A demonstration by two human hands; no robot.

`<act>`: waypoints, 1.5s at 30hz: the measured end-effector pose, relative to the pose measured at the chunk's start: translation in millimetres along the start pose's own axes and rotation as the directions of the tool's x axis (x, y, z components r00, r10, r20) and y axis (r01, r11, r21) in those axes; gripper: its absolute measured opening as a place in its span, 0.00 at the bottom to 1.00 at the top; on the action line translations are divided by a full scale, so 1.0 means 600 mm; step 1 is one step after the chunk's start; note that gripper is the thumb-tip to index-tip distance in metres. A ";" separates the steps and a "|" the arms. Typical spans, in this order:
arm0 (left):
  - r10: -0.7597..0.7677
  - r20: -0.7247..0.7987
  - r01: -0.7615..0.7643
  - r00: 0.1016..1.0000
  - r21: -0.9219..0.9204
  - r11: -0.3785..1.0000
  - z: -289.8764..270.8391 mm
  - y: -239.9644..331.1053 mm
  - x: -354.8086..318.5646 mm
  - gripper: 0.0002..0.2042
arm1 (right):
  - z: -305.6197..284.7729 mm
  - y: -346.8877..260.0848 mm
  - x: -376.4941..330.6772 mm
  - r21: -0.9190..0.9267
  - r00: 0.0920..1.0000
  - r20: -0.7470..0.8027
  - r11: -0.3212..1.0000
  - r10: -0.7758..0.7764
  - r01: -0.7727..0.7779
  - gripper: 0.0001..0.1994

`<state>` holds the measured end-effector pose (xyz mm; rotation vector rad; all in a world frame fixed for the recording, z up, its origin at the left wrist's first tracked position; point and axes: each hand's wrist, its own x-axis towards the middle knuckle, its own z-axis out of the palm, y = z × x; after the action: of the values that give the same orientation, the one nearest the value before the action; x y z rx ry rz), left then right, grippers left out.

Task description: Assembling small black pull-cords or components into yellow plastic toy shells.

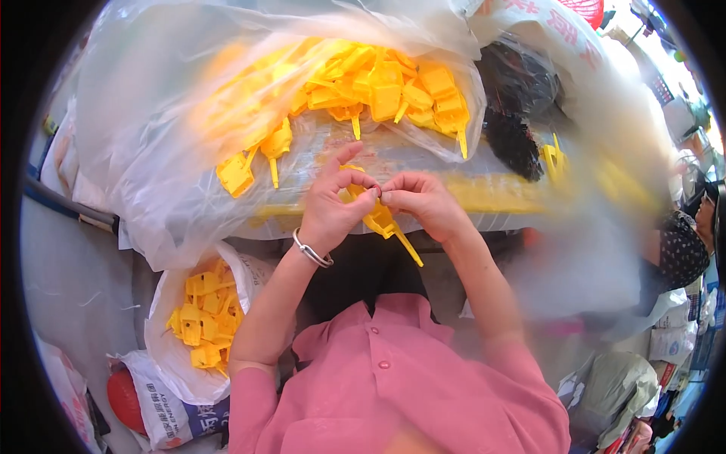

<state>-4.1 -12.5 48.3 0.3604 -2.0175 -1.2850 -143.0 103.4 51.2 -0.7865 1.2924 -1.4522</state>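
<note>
In front of my chest, my left hand (339,195) is closed round a yellow plastic part (378,218), whose long thin stem slants down to the right. The part's upper end is partly hidden behind the fingers. My right hand (429,206) comes in from the other side with thumb and forefinger pinched together. The fingertips of both hands meet above the part. Something small and dark shows between them, too small to name. Just beyond my hands lies a big pile of similar yellow plastic parts (386,87) in a clear plastic bag (151,98) on the table.
A white sack (162,303) with more yellow parts stands on the floor at my lower left. Near it are a printed sack (155,401) and a red round object (125,399). Black bristly material (513,144) lies on the table's right. At the far right sits another person (688,246).
</note>
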 end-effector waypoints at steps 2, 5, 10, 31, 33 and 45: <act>-0.022 0.010 0.022 1.000 0.000 1.000 0.003 0.001 0.008 0.04 | -0.001 0.002 -0.002 0.044 1.000 -0.016 0.999 0.024 -0.023 0.05; -0.088 -0.005 0.088 0.996 -0.039 0.995 -0.001 -0.006 0.012 0.05 | 0.017 -0.006 -0.007 -0.397 0.842 -0.271 0.851 -0.466 0.344 0.07; -0.135 0.000 0.134 0.991 -0.096 0.986 0.008 -0.004 0.012 0.04 | 0.036 -0.016 -0.028 -0.716 0.684 -0.160 0.561 -0.712 0.415 0.06; -0.400 0.258 0.469 0.880 -0.610 0.639 0.010 -0.008 0.005 0.06 | 0.023 -0.006 -0.019 -0.838 0.633 0.108 0.273 -0.766 0.472 0.04; -0.396 0.237 0.455 0.887 -0.589 0.668 0.009 -0.003 0.004 0.06 | 0.024 -0.009 -0.021 -0.853 0.653 0.124 0.256 -0.747 0.455 0.06; 0.390 0.169 -0.417 0.905 0.529 0.739 0.016 0.020 0.025 0.06 | 0.014 0.003 -0.003 -0.923 0.842 0.048 0.298 -0.538 0.242 0.06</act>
<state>-19.6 -9.1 62.7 0.1321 -2.3244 -0.4196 -134.4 102.3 51.4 -1.8096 2.3122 -1.1168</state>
